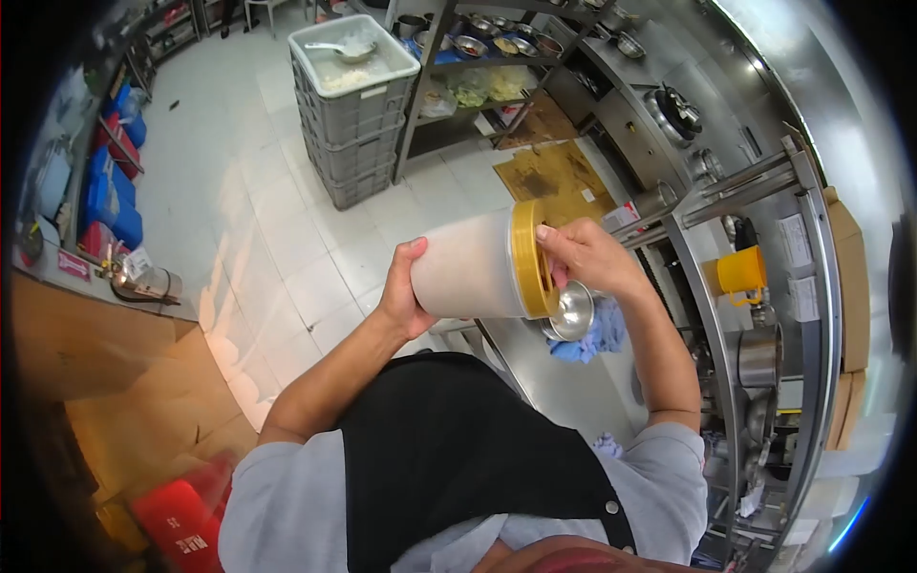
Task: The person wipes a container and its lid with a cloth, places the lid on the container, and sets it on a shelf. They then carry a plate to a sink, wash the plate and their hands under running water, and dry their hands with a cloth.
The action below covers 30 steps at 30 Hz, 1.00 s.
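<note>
A large translucent jar, with pale contents showing through its wall, is held on its side in front of my chest. Its bottom end rests in my left hand, the thumb on the near side and the fingers mostly hidden beneath. At the other end is a yellow screw lid. My right hand grips this lid, its thumb at the rim and its fingers curled partly out of sight. Below the lid, a metal bowl sits by a blue cloth on a steel counter.
Stacked grey crates stand ahead, topped by a white tub with a ladle. A steel rack holds bowls and vegetables. Shelving with a yellow jug and pots runs along my right. A brown surface lies left.
</note>
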Each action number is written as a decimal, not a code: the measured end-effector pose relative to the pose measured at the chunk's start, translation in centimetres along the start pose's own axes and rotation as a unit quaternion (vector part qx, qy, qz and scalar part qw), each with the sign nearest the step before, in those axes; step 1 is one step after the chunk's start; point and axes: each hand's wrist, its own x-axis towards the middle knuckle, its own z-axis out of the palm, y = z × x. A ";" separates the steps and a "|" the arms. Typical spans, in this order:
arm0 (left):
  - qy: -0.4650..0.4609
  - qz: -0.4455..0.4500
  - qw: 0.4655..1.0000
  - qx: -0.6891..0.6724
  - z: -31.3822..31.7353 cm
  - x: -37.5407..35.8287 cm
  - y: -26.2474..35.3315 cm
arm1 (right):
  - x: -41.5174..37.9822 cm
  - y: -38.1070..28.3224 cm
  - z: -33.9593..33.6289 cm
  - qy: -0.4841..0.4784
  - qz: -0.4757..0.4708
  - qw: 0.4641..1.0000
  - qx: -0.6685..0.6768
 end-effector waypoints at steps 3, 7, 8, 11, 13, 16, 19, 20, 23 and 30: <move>-0.044 -0.011 0.999 -0.005 -1.3 1.0 1.7 | -0.1 -2.3 -1.1 0.142 -0.230 0.947 -0.174; -0.056 -0.069 0.995 -0.036 -3.3 2.3 3.3 | 1.8 -3.5 -1.9 0.177 -0.482 0.772 -0.375; -0.048 -0.081 0.994 -0.048 -3.7 2.5 3.6 | 2.2 -3.9 -1.6 0.128 -0.485 0.774 -0.387; -0.061 -0.096 0.991 -0.064 -5.1 3.5 5.1 | 5.2 -4.3 -2.4 0.122 -0.509 0.759 -0.386; -0.081 -0.104 0.990 -0.056 -7.3 5.0 6.3 | 7.4 -4.8 -2.3 0.119 -0.517 0.758 -0.379; -0.073 -0.113 0.990 -0.037 -8.6 7.4 9.0 | 11.4 -6.0 -2.1 0.112 -0.526 0.754 -0.376; -0.050 -0.102 0.994 -0.004 -8.9 9.8 12.9 | 16.5 -7.4 -1.5 0.088 -0.550 0.744 -0.369; -0.043 -0.092 0.995 0.007 -9.2 10.6 14.2 | 17.9 -8.1 -1.4 0.093 -0.547 0.744 -0.373; -0.053 -0.056 0.997 -0.023 -10.5 13.9 18.6 | 22.4 -9.9 -0.9 0.124 -0.476 0.799 -0.347; -0.008 0.068 0.997 0.022 -10.9 22.5 25.8 | 32.0 -12.5 -3.2 0.323 -0.219 0.889 -0.241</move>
